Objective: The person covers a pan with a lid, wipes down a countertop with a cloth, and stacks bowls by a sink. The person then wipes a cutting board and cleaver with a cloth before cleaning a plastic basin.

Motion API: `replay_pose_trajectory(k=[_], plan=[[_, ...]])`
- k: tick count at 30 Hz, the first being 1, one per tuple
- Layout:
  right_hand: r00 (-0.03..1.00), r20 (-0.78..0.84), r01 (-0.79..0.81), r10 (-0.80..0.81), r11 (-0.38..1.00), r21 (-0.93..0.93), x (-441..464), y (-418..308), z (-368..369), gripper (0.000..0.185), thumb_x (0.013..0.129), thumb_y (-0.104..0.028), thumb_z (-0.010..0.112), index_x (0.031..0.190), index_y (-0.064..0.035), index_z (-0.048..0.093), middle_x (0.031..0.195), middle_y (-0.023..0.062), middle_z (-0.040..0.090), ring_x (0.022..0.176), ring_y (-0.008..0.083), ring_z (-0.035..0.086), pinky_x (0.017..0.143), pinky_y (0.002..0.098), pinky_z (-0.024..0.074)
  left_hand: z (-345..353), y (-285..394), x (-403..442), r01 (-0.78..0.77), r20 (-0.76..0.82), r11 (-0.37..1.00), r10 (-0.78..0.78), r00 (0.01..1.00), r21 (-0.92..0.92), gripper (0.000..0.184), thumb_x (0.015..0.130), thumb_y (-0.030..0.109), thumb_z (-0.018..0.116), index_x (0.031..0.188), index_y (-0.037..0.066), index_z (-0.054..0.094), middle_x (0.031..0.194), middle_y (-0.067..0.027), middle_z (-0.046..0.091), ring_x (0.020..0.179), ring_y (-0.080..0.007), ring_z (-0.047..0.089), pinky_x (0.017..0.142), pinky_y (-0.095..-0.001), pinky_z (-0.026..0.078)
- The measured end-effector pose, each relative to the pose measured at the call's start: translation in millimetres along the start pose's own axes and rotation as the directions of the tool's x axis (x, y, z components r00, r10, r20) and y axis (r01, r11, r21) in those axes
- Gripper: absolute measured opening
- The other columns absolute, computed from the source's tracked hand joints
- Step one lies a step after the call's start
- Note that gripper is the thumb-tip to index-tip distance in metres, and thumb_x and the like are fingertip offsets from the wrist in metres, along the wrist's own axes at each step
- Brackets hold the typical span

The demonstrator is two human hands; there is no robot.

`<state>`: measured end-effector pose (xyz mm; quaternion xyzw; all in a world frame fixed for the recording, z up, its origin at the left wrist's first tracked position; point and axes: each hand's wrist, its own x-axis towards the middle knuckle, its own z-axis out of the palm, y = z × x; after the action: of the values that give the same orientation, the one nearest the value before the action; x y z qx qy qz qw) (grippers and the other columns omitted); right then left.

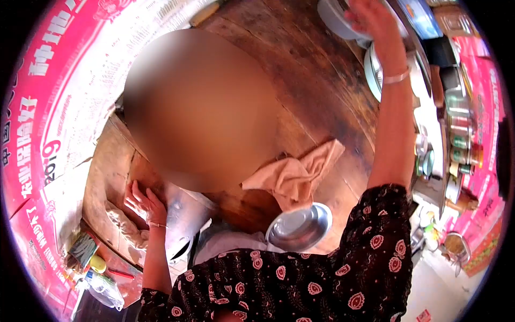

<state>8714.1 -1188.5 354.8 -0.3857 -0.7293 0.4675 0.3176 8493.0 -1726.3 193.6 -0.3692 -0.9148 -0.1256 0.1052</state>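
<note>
At the lower left, my left hand has its fingers spread, palm down, beside a grey rounded object, and nothing shows in its grasp. My right hand reaches far out to the upper right, over the edge of a white basin. Its fingers look apart; whether they touch the basin I cannot tell. Between my arms a light brown cloth lies crumpled on the dark wooden surface. One end of it meets the rim of a shiny metal bowl. A large blurred patch covers the middle.
Another bowl stands beside my right forearm. Several jars line a shelf on the right. Pink printed posters cover the left wall. Below them sit a yellow item and a clear plastic bag.
</note>
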Motion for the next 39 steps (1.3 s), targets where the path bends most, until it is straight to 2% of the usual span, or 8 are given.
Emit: replay_pose_trajectory(k=[9,15,18,21,23,26,30,39], plan=[[0.748,0.362,-0.188,0.555,0.701,-0.688,-302,88,30,0.048,0.081,-0.025,0.062,0.120,-0.0008,0.046,0.115,0.0171,0.053,0.103,0.0331,0.053,0.083,0.0387,0.0440,5,-5,-6,0.060,-0.004,0.997,-0.060,0.998,0.044,0.036,0.080,0.012,0.054,0.114,0.003,0.048,0.121,-0.0154,0.044,0.107,-0.0361,0.040,0.093,-0.0464,0.030],[0.970,0.138,0.025,0.201,0.480,-0.877,-367,132,98,0.040,0.069,-0.016,0.064,0.105,-0.0019,0.052,0.101,0.0203,0.056,0.093,0.0399,0.054,0.079,0.0395,0.0464,3,-7,-8,0.092,-0.017,0.996,-0.091,0.996,0.021,0.037,0.077,0.016,0.058,0.112,0.005,0.051,0.118,-0.0137,0.046,0.107,-0.0353,0.040,0.094,-0.0459,0.031],[0.885,0.061,-0.297,0.461,0.662,-0.688,-339,107,78,0.031,0.070,-0.015,0.062,0.097,-0.0005,0.054,0.090,0.0197,0.059,0.084,0.0376,0.057,0.074,0.0391,0.0478,4,-9,-8,0.114,-0.024,0.993,-0.113,0.993,0.040,0.038,0.076,0.018,0.060,0.111,0.006,0.051,0.118,-0.0135,0.045,0.107,-0.0345,0.040,0.094,-0.0455,0.031],[0.991,-0.119,-0.099,0.057,0.914,-0.393,-314,91,60,0.027,0.076,-0.013,0.056,0.101,-0.0033,0.059,0.090,0.0135,0.063,0.084,0.0259,0.061,0.075,0.0359,0.0482,10,-22,-14,0.049,0.046,0.997,-0.047,0.998,-0.052,0.043,0.077,0.021,0.058,0.116,0.004,0.047,0.120,-0.0172,0.043,0.108,-0.0368,0.040,0.093,-0.0492,0.031],[0.985,-0.091,-0.172,0.149,0.734,-0.657,-295,25,61,0.033,0.076,-0.015,0.060,0.106,-0.0008,0.055,0.102,0.0171,0.060,0.097,0.0295,0.058,0.084,0.0395,0.0445,0,-30,-31,-0.087,-0.022,0.959,0.084,0.996,-0.268,0.049,0.074,0.018,0.057,0.118,0.004,0.044,0.123,-0.0189,0.042,0.110,-0.0372,0.039,0.092,-0.0495,0.032],[0.917,0.150,0.308,-0.371,0.417,-0.855,-292,54,63,0.050,0.079,-0.017,0.061,0.120,0.0045,0.044,0.121,0.0217,0.047,0.110,0.0317,0.048,0.088,0.0377,0.0418,-62,-26,-58,-0.010,-0.088,0.989,-0.004,0.996,-0.150,0.053,0.066,0.013,0.062,0.116,0.004,0.048,0.132,-0.0158,0.037,0.116,-0.0346,0.037,0.096,-0.0472,0.028],[0.888,0.339,0.448,-0.310,0.746,-0.492,-328,-1,160,0.063,0.081,-0.022,0.062,0.132,0.0018,0.033,0.136,0.0228,0.031,0.127,0.0350,0.031,0.105,0.0406,0.0233,-94,-60,-111,0.246,-0.091,0.964,-0.256,0.962,-0.104,0.052,0.068,0.014,0.061,0.117,0.005,0.048,0.132,-0.0167,0.036,0.117,-0.0349,0.036,0.096,-0.0488,0.027],[0.534,0.643,0.746,-0.549,0.664,-0.053,-439,-76,433,0.081,0.074,-0.034,0.068,0.138,-0.0085,0.026,0.139,0.0267,0.022,0.129,0.0401,0.023,0.104,0.0472,0.0213,-134,-176,-282,0.607,-0.261,0.787,-0.612,0.746,-0.112,0.032,0.070,0.012,0.059,0.100,0.003,0.054,0.099,-0.0179,0.053,0.093,-0.0351,0.048,0.080,-0.0433,0.040]])
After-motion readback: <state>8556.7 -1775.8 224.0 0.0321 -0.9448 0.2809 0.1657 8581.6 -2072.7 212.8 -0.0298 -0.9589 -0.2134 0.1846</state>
